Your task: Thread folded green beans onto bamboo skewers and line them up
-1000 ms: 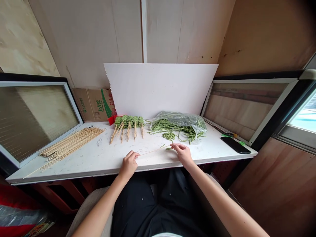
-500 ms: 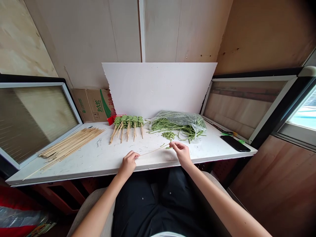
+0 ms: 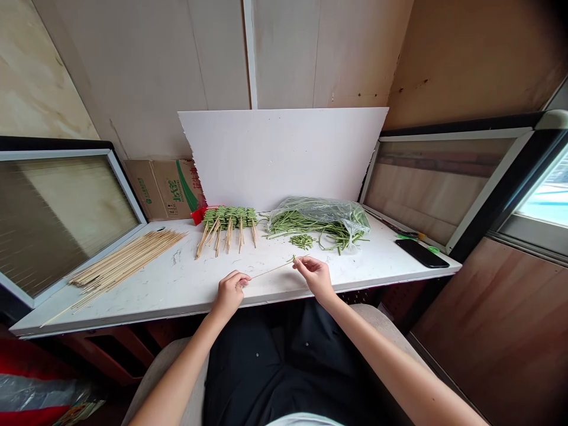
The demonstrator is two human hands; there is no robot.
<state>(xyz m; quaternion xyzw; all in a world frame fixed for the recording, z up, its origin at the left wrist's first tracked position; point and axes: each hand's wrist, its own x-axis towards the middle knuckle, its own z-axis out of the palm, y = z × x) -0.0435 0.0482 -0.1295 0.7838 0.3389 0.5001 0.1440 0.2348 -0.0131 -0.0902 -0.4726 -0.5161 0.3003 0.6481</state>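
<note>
My left hand (image 3: pixel 231 290) is closed on one end of a thin bamboo skewer (image 3: pixel 270 270), which slants up to the right just over the white table. The fingers of my right hand (image 3: pixel 316 277) pinch a small piece of green bean (image 3: pixel 293 258) on the skewer, whose tip shows beyond them. Behind my right hand lies a little heap of cut bean pieces (image 3: pixel 302 241). Long green beans (image 3: pixel 288 223) spill from a clear plastic bag (image 3: pixel 326 208) farther back. Several filled skewers (image 3: pixel 229 218) rest side by side left of the bag, their bare ends toward me.
Many bare bamboo skewers (image 3: pixel 133 254) are spread at the left of the white table (image 3: pixel 186 290). A black phone (image 3: pixel 421 253) lies at the right end. A cardboard box (image 3: pixel 162 189) and an upright white board (image 3: pixel 284 157) stand behind. Framed panes (image 3: pixel 66 219) flank both sides.
My right hand has moved left along the skewer, and a green piece now shows at its fingertips. My left hand has stayed nearly in place.
</note>
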